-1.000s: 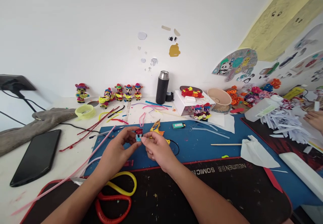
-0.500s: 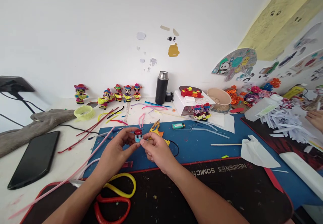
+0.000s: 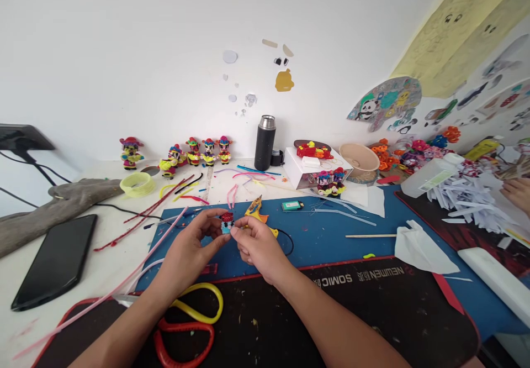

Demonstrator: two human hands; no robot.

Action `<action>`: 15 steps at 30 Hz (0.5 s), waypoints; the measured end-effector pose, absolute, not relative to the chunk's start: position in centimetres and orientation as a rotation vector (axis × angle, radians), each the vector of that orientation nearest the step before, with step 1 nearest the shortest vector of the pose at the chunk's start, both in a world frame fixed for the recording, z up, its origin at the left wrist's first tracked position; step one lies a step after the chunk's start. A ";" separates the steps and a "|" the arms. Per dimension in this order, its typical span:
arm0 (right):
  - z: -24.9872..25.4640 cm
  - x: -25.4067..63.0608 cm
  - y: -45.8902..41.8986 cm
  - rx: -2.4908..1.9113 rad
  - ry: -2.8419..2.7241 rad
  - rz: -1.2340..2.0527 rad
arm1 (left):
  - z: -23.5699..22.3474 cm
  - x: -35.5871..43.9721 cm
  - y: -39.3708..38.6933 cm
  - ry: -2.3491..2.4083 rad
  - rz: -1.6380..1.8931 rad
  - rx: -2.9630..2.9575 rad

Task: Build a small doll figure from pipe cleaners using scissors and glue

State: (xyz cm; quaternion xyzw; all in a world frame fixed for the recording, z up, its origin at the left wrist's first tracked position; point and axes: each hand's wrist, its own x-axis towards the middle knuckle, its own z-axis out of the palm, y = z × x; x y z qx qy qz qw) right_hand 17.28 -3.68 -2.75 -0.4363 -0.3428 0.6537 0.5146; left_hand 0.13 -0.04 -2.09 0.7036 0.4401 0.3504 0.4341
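Note:
Between my two hands, above the blue mat, is a small fuzzy figurine with a red top and a light blue lower part. My left hand grips its left side between thumb and fingers. My right hand pinches it from the right, thumb and forefinger at its edge; the other fingers are curled. My fingers hide parts of it. Just behind my right hand lies a yellow glue gun, partly covered. Scissors with one yellow and one red handle lie by my left forearm, which covers their middle.
Finished fuzzy figurines stand along the wall. A black thermos and white box are at the back. A phone lies left; a bottle and paper strips right. Another person's hand shows at the right edge.
Almost nothing differs. The view has shifted very slightly, and both hands keep their hold on the figurine in the same place.

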 end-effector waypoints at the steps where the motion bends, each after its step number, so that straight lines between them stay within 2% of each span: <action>1: -2.8 17.3 -3.7 -1.051 -0.827 1.571 | -2.2 0.1 0.0 1.097 0.869 1.757; 15: -2.8 17.3 -3.6 -1.046 -0.824 1.565 | -2.2 0.1 0.1 1.038 0.865 1.668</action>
